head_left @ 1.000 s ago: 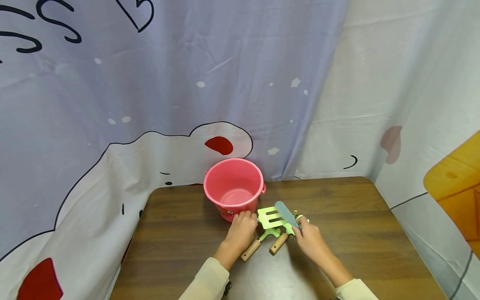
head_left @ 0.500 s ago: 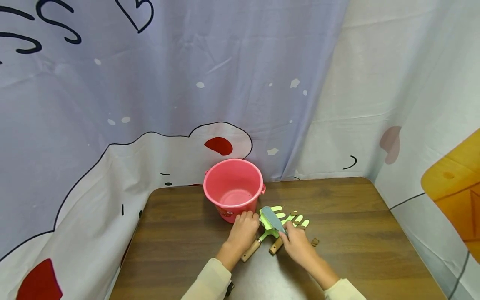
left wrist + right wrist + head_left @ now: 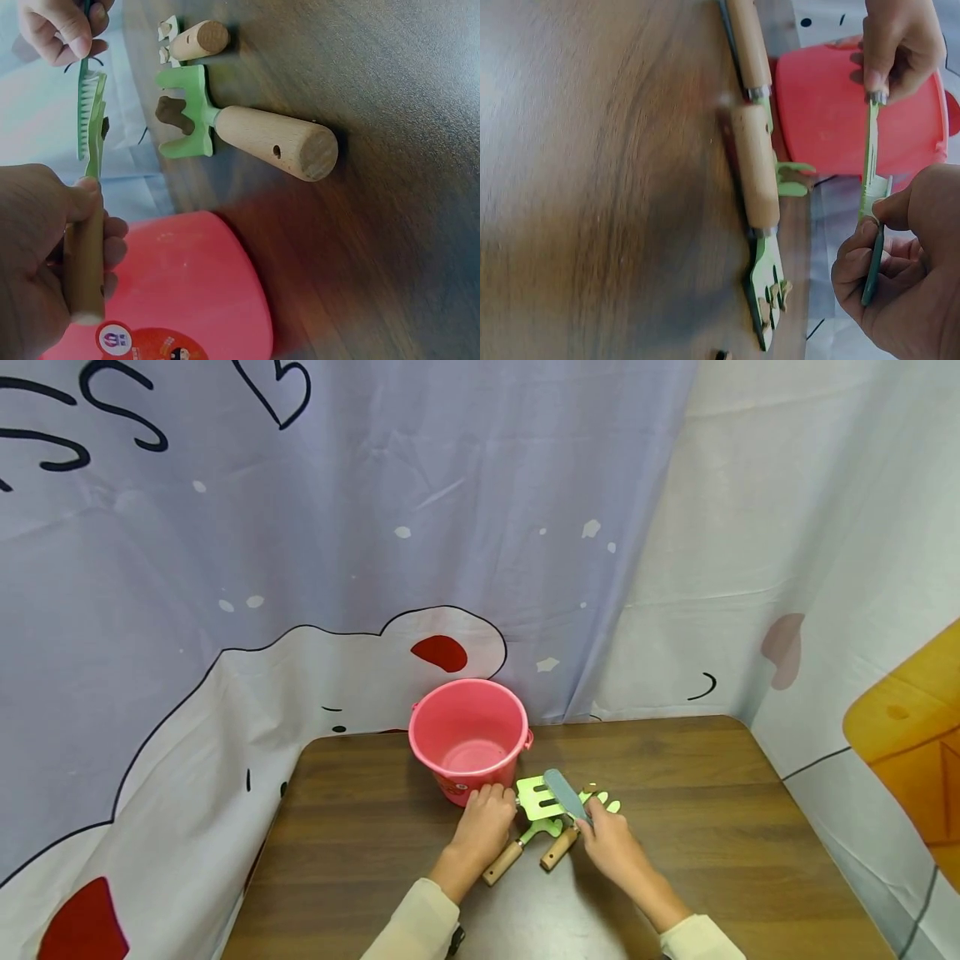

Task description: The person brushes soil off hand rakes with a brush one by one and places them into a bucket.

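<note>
My left hand [image 3: 483,827] grips the wooden handle of a light-green hand fork [image 3: 532,799], held above the table beside the bucket. In the left wrist view its fingers curl round that handle [image 3: 84,255]. My right hand [image 3: 615,847] pinches a small green-backed brush [image 3: 562,793]. White bristles [image 3: 88,94] face the fork's tines and seem to touch them. Below lie two more green garden tools with wooden handles: a pronged one [image 3: 196,112] and a several-tined one [image 3: 763,274] with brown crumbs [image 3: 772,300] on it.
A pink bucket [image 3: 468,727] stands upright at the back of the brown wooden table [image 3: 675,793], just beyond my left hand. A printed curtain [image 3: 337,527] hangs close behind the table's far edge. A small dark bit [image 3: 721,355] lies on the tabletop.
The brush in my right hand swept left across the fork's tines, then came partly back to the right. My left hand has held the fork nearly still; the bucket has not moved.
</note>
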A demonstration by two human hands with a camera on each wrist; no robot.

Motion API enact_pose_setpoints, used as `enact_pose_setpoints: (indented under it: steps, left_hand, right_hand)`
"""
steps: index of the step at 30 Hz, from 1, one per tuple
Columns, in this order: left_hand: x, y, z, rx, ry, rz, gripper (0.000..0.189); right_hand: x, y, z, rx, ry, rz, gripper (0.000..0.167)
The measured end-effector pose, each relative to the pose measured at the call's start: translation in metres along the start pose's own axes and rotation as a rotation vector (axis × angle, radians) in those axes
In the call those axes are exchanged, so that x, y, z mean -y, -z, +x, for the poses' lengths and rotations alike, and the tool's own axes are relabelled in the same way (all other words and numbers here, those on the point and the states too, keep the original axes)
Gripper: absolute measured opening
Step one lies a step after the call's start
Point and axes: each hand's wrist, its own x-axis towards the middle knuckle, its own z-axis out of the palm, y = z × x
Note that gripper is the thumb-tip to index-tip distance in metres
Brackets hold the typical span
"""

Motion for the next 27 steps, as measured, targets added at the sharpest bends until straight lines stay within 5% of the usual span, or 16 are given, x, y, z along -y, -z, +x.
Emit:
enact_pose_setpoints:
  steps: [17, 27]
  left_hand:
    - [0.001, 0.003, -0.002, 0.014, 0.011, -0.044, 0.01]
    - [-0.001, 0.0, -0.001, 0.022, 0.002, -0.053, 0.007]
  right_hand:
    - [-0.031, 0.023, 0.002, -0.117, 0.012, -0.034, 0.014]
    - [-0.015, 0.018, -0.003, -0.113, 0.114, -0.02, 0.016]
